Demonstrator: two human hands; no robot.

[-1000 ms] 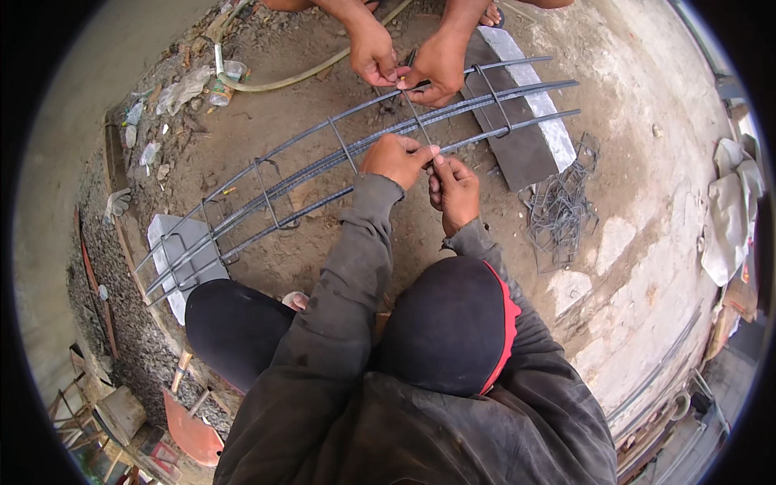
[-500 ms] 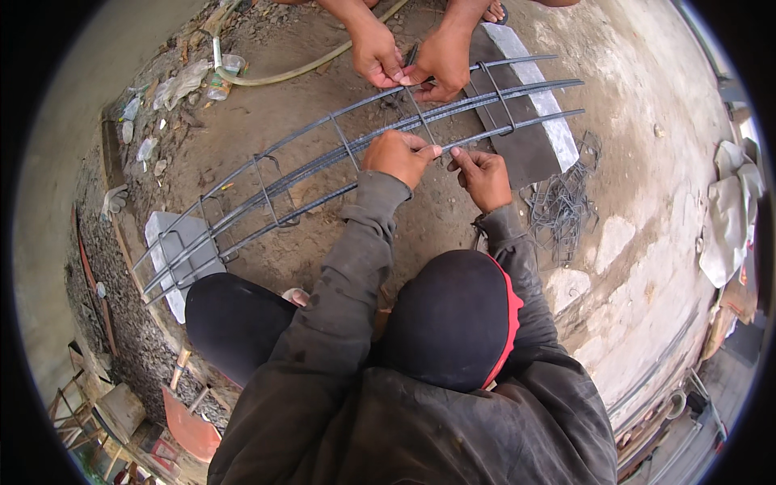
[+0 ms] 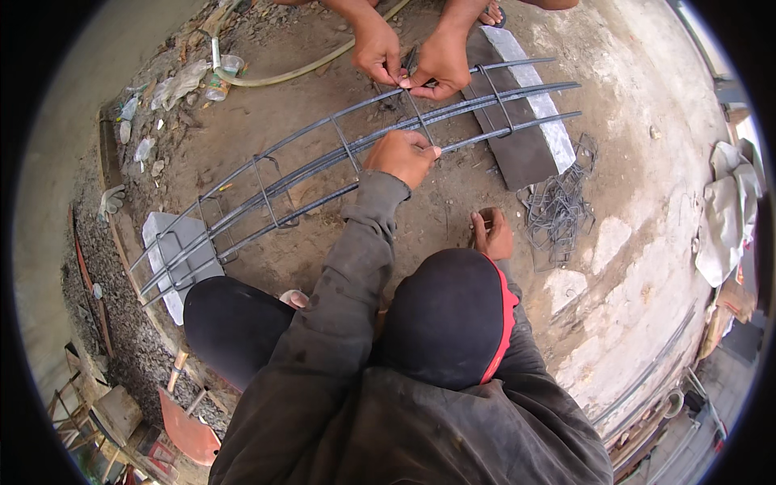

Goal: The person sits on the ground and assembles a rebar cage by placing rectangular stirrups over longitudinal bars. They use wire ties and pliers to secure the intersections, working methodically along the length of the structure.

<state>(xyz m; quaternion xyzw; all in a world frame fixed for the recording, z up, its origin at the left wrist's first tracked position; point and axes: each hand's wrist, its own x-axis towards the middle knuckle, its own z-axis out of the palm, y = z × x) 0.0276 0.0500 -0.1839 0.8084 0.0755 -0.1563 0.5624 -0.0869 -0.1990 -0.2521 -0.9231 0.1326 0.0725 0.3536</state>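
Note:
A long cage of steel reinforcing bars (image 3: 317, 168) with square stirrups runs from lower left to upper right before me. My left hand (image 3: 402, 158) pinches the near bar where a stirrup crosses it. Low by my right knee, my right hand (image 3: 495, 234) is off the cage with its fingers curled; whether anything small is in them I cannot make out. Across from me, a co-worker's hands (image 3: 412, 65) are at the far bar by the same stirrup.
A grey-white block (image 3: 174, 250) is under the cage's left end, and a dark slab with a pale edge (image 3: 525, 149) under its right end. A heap of bent wire ties (image 3: 559, 210) lies right of my hand. Beyond are a hose (image 3: 283, 79) and litter.
My right hand has left the near bar and drawn back toward my right knee. My left hand stays at the stirrup joint. The co-worker's hands have barely moved.

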